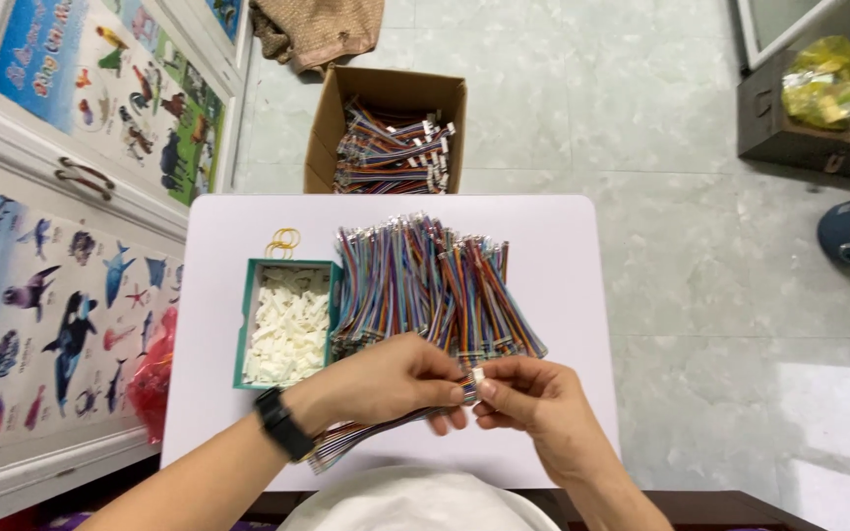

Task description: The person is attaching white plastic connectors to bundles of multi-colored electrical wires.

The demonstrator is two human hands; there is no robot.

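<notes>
At a small white tabletop (563,295), my left hand (386,383), a black watch (280,423) on its wrist, pinches a flat multicoloured ribbon cable (366,438) near its end, so the loose length trails back under my forearm towards me and out of the way. My right hand (533,398) closes thumb and fingertips on a small white plastic connector (478,375), held right against the cable's tip, the two hands meeting just above the table's near edge where I can look straight down on them. A heap of the same rainbow-striped cables (425,280) lies fanned across the middle of the table, just beyond my knuckles, within easy reach. A green-rimmed tray of white plastic connectors (287,329) sits touching the heap's left side, with a few yellow rubber bands (283,241) beside its far edge. On the tiled floor beyond, an open cardboard box (391,133) holds bundled cables.
</notes>
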